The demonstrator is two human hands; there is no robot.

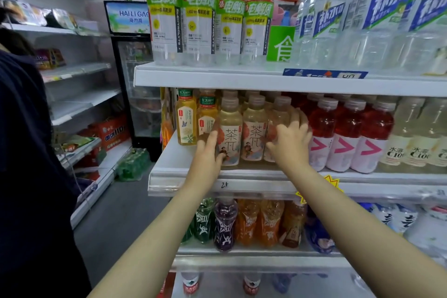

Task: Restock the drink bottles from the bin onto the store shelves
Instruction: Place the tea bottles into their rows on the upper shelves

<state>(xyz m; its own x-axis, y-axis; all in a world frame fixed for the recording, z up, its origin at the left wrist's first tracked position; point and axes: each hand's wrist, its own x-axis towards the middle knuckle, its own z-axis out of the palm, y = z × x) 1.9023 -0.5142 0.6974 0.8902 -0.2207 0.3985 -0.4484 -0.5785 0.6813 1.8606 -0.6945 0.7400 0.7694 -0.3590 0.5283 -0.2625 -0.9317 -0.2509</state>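
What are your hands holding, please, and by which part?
The left hand grips the leftmost pale bottle by its labelled body; the right hand grips the third pale bottle likewise.

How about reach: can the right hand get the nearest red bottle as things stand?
Probably yes: the right hand grips a pale tea bottle next to the red bottle, which stands unobstructed in the front row. It must release the tea first.
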